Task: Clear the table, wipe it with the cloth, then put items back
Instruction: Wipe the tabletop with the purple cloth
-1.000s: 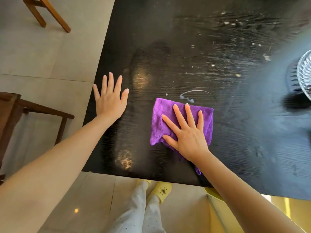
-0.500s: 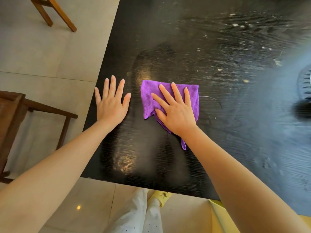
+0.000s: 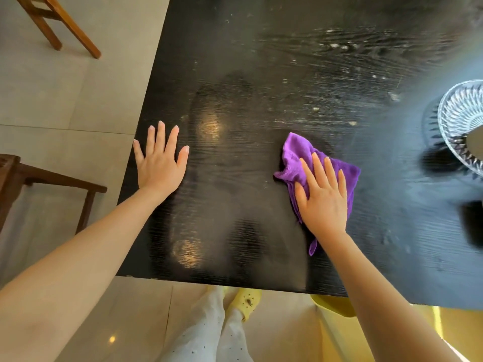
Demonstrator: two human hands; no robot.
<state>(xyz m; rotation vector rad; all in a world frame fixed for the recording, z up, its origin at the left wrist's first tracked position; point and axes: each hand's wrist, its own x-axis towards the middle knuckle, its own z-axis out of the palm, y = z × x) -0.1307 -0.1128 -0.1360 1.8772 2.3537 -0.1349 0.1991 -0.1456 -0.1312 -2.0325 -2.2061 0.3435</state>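
Note:
A purple cloth [image 3: 296,155] lies crumpled on the black wooden table [image 3: 261,82], near the front edge. My right hand [image 3: 322,197] presses flat on the cloth, fingers spread and pointing away from me. My left hand [image 3: 160,160] rests flat on the bare tabletop near the left edge, holding nothing. White crumbs and streaks [image 3: 337,45] dot the far part of the table. A cut-glass dish [image 3: 461,121] stands at the right edge of the view, partly cut off.
A wooden chair's legs [image 3: 57,27] stand on the tiled floor at top left. Another dark wooden seat [image 3: 39,178] stands left of the table. A yellow object [image 3: 337,309] sits under the table's front edge beside my feet.
My right hand has slid the purple cloth to the right, away from my left hand. The left hand has stayed flat in place. The glass dish has come back into view.

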